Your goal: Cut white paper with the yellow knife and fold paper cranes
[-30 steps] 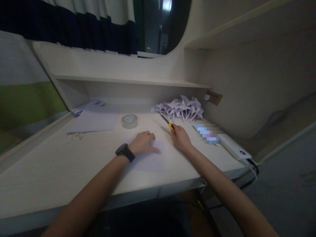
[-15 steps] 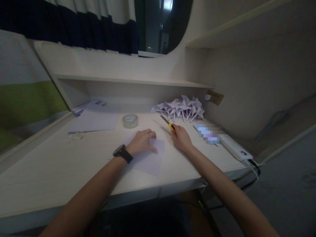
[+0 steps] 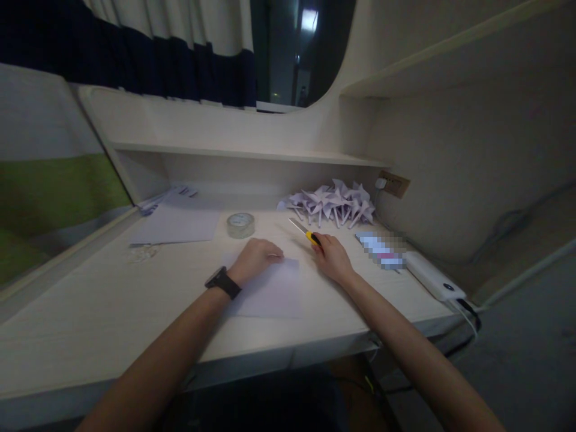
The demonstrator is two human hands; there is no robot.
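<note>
A white sheet of paper (image 3: 272, 291) lies flat on the desk in front of me. My left hand (image 3: 256, 259), a black watch on its wrist, rests over the upper left part of the sheet. Its fingers and thumb are drawn together at the paper's top edge; the fingertips are partly hidden. To the right of the sheet, my right hand (image 3: 332, 257) grips a yellow and black utility knife (image 3: 311, 236). The knife's long blade is out, pointing up and left, apart from the paper.
A roll of clear tape (image 3: 240, 225) sits behind my left hand. Several paper pinwheels (image 3: 333, 201) are heaped at the back right. A stack of paper (image 3: 177, 222) lies back left, with small scraps (image 3: 144, 254) before it. A phone (image 3: 380, 250) and white power bank (image 3: 434, 277) lie right.
My left thumb has closed in toward the fingers, which were spread apart. The sheet has turned slightly, its lower edge now straighter to the desk's front. My right hand still holds the knife.
</note>
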